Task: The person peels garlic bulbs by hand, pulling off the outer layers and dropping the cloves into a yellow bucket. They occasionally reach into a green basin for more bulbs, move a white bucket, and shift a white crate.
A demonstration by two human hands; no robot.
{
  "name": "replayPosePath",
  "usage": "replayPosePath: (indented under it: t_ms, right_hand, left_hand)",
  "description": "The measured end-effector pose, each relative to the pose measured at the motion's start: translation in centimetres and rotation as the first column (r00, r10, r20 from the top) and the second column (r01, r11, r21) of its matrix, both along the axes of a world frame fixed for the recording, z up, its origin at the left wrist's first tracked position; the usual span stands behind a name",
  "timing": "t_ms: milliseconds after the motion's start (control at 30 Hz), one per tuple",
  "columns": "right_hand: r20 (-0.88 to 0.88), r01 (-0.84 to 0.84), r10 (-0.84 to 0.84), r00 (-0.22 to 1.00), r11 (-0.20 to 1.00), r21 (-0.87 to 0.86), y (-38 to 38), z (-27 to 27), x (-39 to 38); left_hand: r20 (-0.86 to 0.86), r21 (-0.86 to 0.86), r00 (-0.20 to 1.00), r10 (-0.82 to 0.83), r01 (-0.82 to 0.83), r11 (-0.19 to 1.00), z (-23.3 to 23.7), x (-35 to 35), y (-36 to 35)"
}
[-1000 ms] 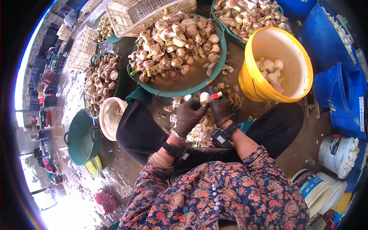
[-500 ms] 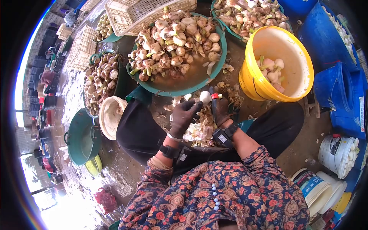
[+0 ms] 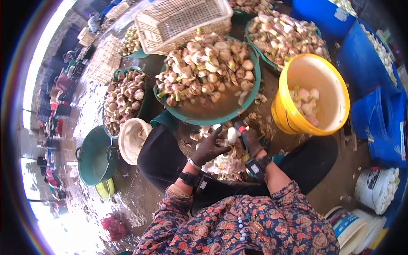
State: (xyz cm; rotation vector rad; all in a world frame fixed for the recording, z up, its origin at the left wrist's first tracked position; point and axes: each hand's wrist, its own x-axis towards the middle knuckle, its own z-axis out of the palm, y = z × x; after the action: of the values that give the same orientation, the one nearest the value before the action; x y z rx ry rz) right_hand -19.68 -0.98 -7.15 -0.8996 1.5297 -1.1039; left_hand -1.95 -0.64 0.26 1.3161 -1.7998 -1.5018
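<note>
While one big yellow bucket (image 3: 281, 111) stood to my right and one heaped green tub (image 3: 195, 120) ahead, one bulb (image 3: 233, 135) sat between my left hand (image 3: 208, 149) and my right hand (image 3: 252, 142), above the peelings (image 3: 225, 165). It looked round, white and smooth. My left hand was half spread just beside it; whether it touched the bulb, I could not tell. My right hand was closed around one red-marked tool (image 3: 242, 128).

Produce workshop, heaped garlic (image 3: 208, 63), crate (image 3: 216, 25), wet floor (image 3: 132, 199)

Wet floor (image 3: 136, 191) with green tubs (image 3: 97, 157), pale bucket (image 3: 134, 142), red bundle (image 3: 113, 227).
</note>
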Motion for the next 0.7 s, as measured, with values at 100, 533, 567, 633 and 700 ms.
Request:
replayPosePath:
  t_ms: [100,533,567,633,700]
  right_hand:
    - [0.238,-0.254,0.197,0.951,0.936,0.242,0.9,6.1,0.1]
    - [0.609,-0.068,-0.090,0.788,0.970,0.231,-0.5,1.6,0.3]
    - [0.598,-0.016,-0.088,0.796,0.986,0.166,-0.5,1.2,0.5]
    - [0.541,0.011,-0.104,0.835,0.985,0.172,-0.2,2.2,0.4]
    - [0.333,0.068,-0.107,0.937,0.989,0.129,-0.1,1.3,0.1]
  left_hand:
    - [-0.088,0.223,0.995,-0.049,0.067,0.973,1.1,-1.0,-0.8]
    - [-0.172,0.015,0.950,0.259,-0.260,0.965,14.1,1.9,-16.8]
    - [-0.010,-0.066,0.965,0.261,-0.261,0.963,11.8,1.6,-16.0]
    - [0.325,-0.311,0.908,0.266,-0.163,0.936,4.3,2.2,-15.4]
    - [0.494,-0.529,0.760,0.423,-0.124,0.840,-0.9,1.4,-14.5]
